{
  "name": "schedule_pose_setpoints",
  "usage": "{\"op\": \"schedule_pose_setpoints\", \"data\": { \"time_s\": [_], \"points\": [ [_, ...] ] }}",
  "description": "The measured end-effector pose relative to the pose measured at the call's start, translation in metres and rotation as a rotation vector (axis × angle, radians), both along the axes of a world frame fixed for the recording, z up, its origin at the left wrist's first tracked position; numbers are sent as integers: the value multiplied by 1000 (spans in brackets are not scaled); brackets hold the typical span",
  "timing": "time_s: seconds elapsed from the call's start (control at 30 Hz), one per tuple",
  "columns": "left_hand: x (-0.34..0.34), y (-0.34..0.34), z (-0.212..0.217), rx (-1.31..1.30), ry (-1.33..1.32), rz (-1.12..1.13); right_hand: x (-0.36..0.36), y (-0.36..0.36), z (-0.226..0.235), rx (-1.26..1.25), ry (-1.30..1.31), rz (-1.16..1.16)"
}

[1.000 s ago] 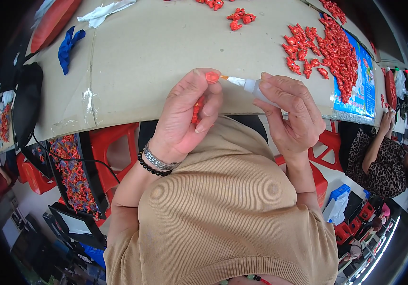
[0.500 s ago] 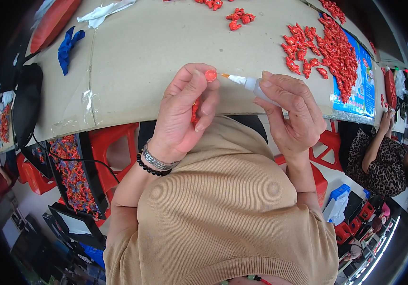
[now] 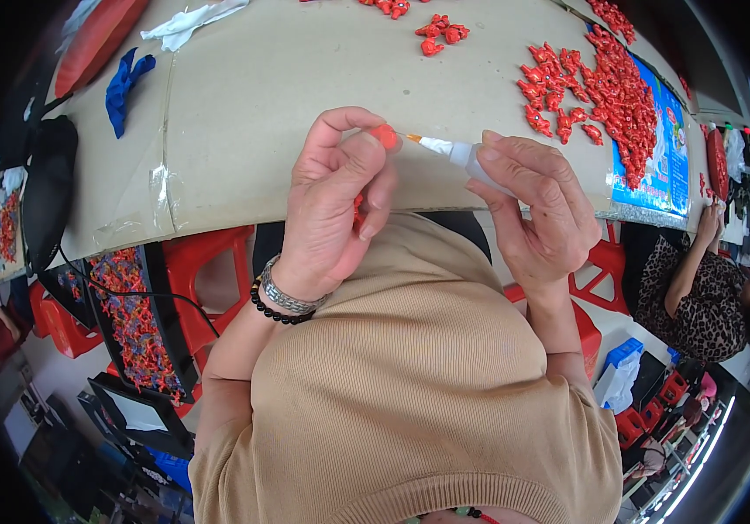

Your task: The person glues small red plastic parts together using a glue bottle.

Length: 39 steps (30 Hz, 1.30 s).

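A small red piece (image 3: 384, 135) is pinched between the thumb and the fingertips of the left hand (image 3: 333, 205), and it is held up just above the near edge of the table (image 3: 261, 113). More red can be seen tucked inside that palm, but what it is cannot be told. A small white glue bottle (image 3: 458, 154) is gripped in the right hand (image 3: 536, 205), with its thin orange tip pointed at the red piece and almost touching it. The two are likely held so close together so that the tip can meet the piece just where it is wanted. A bead bracelet and a metal one (image 3: 283, 301) are worn on the left wrist. The table is covered with brown cardboard. A big pile of red pieces (image 3: 606, 83) is heaped at the far right, and a smaller bunch (image 3: 438, 26) lies near the top. A blue rag (image 3: 126, 83) and a white rag (image 3: 187, 22) lie far to the left. Red plastic stools (image 3: 196, 271) are kept under the table. Another person (image 3: 698, 288) in a spotted top is seated at the right.
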State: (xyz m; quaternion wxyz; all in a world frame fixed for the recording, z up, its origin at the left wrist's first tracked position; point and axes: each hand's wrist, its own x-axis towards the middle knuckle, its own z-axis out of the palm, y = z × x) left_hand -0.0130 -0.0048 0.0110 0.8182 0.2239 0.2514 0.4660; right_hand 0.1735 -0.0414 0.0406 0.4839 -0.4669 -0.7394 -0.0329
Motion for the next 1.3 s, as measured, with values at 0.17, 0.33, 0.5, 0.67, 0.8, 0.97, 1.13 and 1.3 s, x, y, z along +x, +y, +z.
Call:
{"op": "schedule_pose_setpoints", "data": {
  "time_s": [0.17, 0.33, 0.5, 0.67, 0.8, 0.97, 1.13, 1.3],
  "points": [
    [0, 0, 2, 6, 32, 10, -1, 0, 0, 8, 3, 1],
    [0, 0, 2, 40, 48, 38, -3, -2, 2, -9, 6, -11],
    [0, 0, 4, 27, 52, 66, -5, -3, 4, -18, 3, -13],
    [-1, -1, 2, 38, 36, 80, -8, -6, 5, -39, 3, -20],
    [-1, -1, 1, 35, 38, 95, -8, -6, 4, -41, 6, -17],
    [-1, -2, 1, 42, 31, 112, -10, -7, 6, -47, 2, -19],
    [-1, -2, 1, 39, 33, 120, -10, -8, 6, -43, 8, -10],
    [-2, -2, -1, 45, 23, 124, -10, -8, 5, -19, 9, 5]
  ]
}}
